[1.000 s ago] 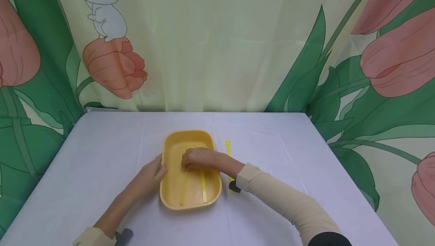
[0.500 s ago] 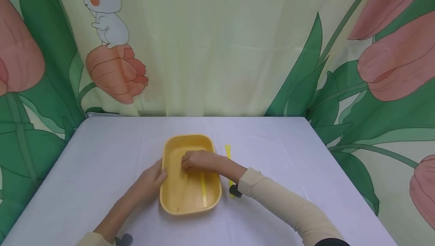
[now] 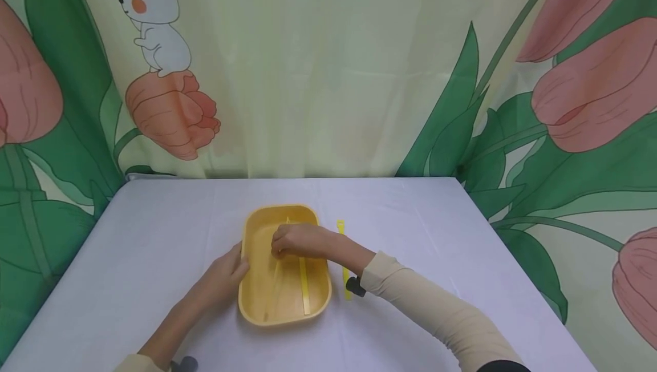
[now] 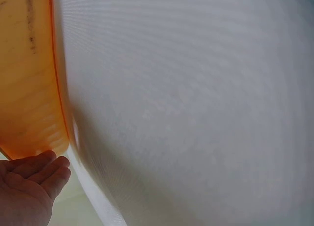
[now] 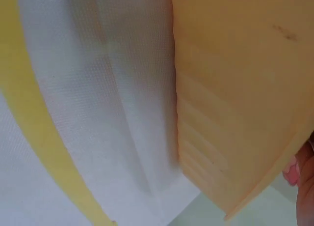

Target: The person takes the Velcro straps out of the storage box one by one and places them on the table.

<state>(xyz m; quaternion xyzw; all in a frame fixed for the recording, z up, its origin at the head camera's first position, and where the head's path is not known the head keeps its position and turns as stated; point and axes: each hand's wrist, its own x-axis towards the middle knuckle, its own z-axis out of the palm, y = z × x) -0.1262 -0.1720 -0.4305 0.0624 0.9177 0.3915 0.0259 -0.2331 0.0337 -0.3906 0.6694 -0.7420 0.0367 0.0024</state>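
The left hand (image 3: 226,272) is gripping a yellow plastic tray (image 3: 256,295) by its left edge; the right hand (image 3: 300,241) is seemingly pinching a flat yellow strip (image 3: 278,268) inside. Likely midway: second strip (image 3: 305,287) lying inside, third strip (image 3: 345,277) outside.

Smooth plastic tray (image 3: 256,298), woven cloth (image 3: 169,229)

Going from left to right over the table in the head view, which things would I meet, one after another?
Left sleeve → left hand → yellow tray → yellow strip outside the tray → right sleeve.
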